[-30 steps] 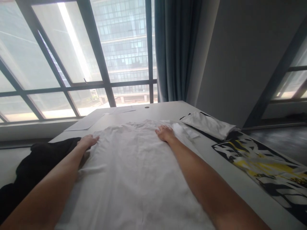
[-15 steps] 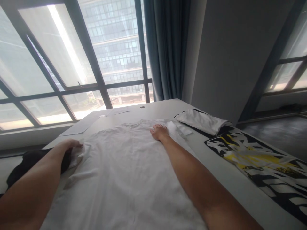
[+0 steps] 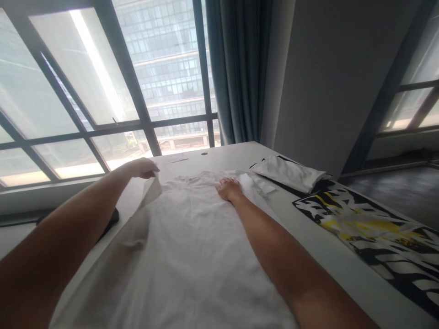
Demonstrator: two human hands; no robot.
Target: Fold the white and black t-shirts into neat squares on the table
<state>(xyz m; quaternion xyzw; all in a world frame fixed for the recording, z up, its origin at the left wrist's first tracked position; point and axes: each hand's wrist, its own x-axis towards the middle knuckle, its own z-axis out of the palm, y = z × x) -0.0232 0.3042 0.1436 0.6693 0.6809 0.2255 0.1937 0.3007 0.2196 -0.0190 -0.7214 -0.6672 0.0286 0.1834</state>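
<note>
A white shirt (image 3: 192,246) is lying spread across the pale table (image 3: 236,155) beside tall windows (image 3: 103,82) and a blue curtain (image 3: 236,68). The left hand (image 3: 139,168) is pinching its left edge up; the right hand (image 3: 228,188) is pressing flat, fingers spread.

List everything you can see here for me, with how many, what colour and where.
white T-shirt: one, white, spread flat mid-table
folded white garment: one, white, far right of table
printed cloth: one, black, white and yellow, right edge of table
dark garment: one, black, left edge, mostly hidden
table: one, pale grey, by the window
curtain: one, teal, right of window
left hand: one, lifting the shirt's left edge in its fingers
right hand: one, flat on the shirt near the collar
</note>
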